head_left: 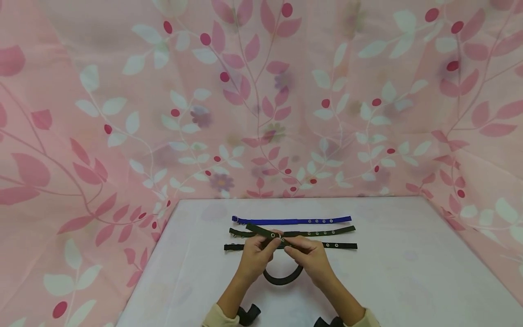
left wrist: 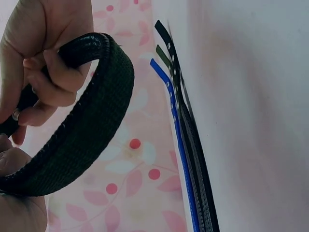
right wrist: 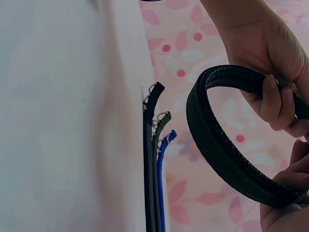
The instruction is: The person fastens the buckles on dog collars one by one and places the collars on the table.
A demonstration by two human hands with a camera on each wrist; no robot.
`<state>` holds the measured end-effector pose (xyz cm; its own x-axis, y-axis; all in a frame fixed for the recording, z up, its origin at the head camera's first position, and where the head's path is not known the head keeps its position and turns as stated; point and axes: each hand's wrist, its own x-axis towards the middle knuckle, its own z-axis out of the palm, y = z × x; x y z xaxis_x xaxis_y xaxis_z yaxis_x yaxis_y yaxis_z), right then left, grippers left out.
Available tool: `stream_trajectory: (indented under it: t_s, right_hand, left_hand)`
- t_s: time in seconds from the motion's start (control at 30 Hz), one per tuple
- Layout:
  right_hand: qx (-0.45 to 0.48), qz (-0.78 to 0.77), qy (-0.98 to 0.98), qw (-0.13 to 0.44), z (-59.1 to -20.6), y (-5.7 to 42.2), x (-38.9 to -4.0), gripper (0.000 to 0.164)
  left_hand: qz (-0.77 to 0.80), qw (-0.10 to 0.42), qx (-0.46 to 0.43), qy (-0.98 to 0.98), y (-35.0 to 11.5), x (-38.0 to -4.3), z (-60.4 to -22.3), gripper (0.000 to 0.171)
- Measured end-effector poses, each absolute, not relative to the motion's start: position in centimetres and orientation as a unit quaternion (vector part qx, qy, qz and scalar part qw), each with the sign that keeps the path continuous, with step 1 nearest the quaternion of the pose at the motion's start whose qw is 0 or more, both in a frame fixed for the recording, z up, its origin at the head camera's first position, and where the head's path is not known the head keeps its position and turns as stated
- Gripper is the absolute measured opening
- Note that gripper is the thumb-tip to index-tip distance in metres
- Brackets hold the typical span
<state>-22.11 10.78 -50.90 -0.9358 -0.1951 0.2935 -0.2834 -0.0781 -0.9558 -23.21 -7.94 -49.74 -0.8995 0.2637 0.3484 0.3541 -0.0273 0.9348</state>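
A dark green pet collar (head_left: 282,280) is bent into a loop that hangs below both hands. My left hand (head_left: 255,259) pinches it near the buckle, where the eyelet-punched tail passes through and points up to the left. Close by on the right, my right hand (head_left: 313,259) pinches the collar with thumb and fingers. The left wrist view shows the woven outside of the collar (left wrist: 99,135), with the right hand (left wrist: 53,63) above. In the right wrist view, the collar (right wrist: 205,140) arcs between both hands; the buckle itself is mostly hidden by fingers.
Behind the hands, a blue collar (head_left: 278,222), an olive green collar (head_left: 318,234) and a black collar (head_left: 343,245) lie straight across the white table (head_left: 188,254). A pink floral cloth (head_left: 261,113) hangs behind and at the sides.
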Motion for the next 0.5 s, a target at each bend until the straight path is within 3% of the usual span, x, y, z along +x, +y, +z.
stream_trajectory:
  t_s: [0.5]
  right_hand:
    - [0.176,0.725,-0.666,0.017,-50.61,10.33,-21.71,0.035]
  left_hand:
    - [-0.641,0.062,-0.253,-0.722,-7.43,-23.12,-50.07,0.014]
